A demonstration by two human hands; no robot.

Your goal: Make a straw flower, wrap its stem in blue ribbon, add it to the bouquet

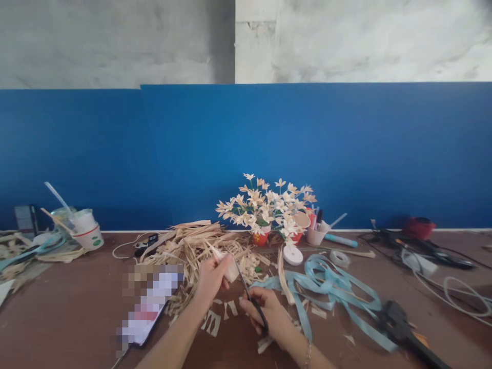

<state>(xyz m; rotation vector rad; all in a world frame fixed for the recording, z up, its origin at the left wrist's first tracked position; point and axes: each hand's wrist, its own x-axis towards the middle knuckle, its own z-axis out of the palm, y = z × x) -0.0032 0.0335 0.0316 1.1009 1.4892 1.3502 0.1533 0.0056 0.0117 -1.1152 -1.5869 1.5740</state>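
Between the fingers of my left hand [213,277] is a pale piece of dried husk [231,271], its narrow end pointing up and left. My right hand [267,310] grips a pair of black-handled scissors [258,307]; the blades slant up and left, close beside the husk piece's right edge. Whether they touch it I cannot tell. Below my hands lie small cut husk scraps [211,324]. Behind my left hand spreads a heap of dried husk strips [192,246].
Potted husk flowers [261,205] stand at the back by the blue partition [184,154]. Light-blue ribbon [326,282] lies tangled on the right, near a black tool [403,328]. A phone with a blurred screen [151,307] is at left. Cables [449,292] cross the far right.
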